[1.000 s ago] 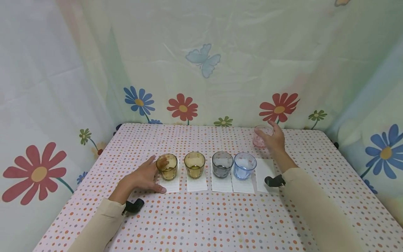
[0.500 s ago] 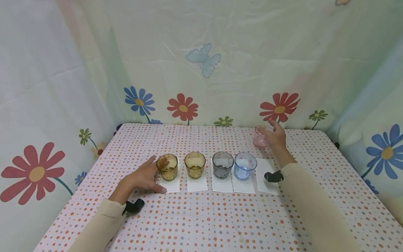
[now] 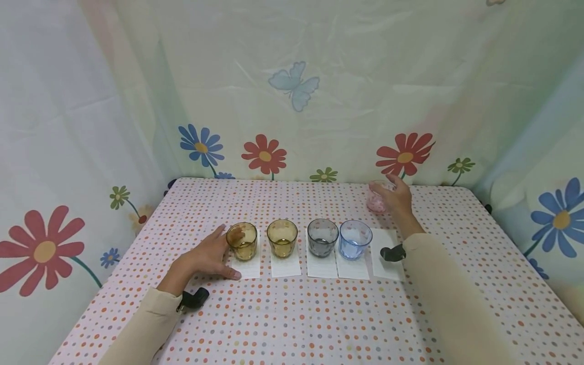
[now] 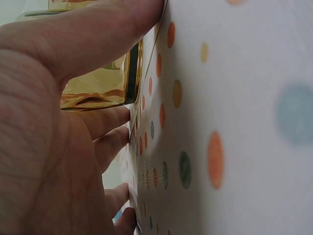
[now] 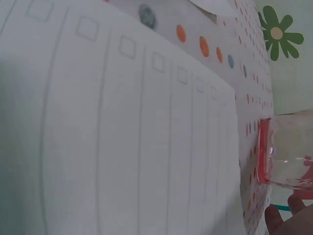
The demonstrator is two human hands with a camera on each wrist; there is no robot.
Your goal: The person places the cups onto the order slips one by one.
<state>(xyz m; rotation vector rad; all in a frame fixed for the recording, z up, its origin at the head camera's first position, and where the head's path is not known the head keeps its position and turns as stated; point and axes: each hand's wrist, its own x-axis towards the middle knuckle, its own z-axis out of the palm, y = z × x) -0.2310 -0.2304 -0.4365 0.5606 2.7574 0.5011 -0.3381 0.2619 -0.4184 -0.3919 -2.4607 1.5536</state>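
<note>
My left hand (image 3: 210, 256) rests on the table at the left end of the row, thumb and fingers spread around the left amber glass (image 3: 242, 248). In the left wrist view, that amber glass (image 4: 95, 90) shows behind the thumb. At the far right, my right hand (image 3: 398, 198) holds a pink glass (image 3: 376, 203), thumb across its near side and a finger behind the rim. The right wrist view shows the pink glass (image 5: 288, 152) upright, with fingertips (image 5: 274, 215) close beside it. Part of the glass is hidden by the hand.
A second amber glass (image 3: 282, 243), a grey glass (image 3: 322, 243) and a blue glass (image 3: 354, 243) stand in a row on white paper cards. Another card (image 3: 385, 248) lies at the row's right end. A flowered curtain (image 3: 292, 137) stands behind the dotted table (image 3: 292, 324).
The right wrist and sleeve shift slightly left, while the right hand stays at the pink glass. My left hand and the glasses keep their places.
</note>
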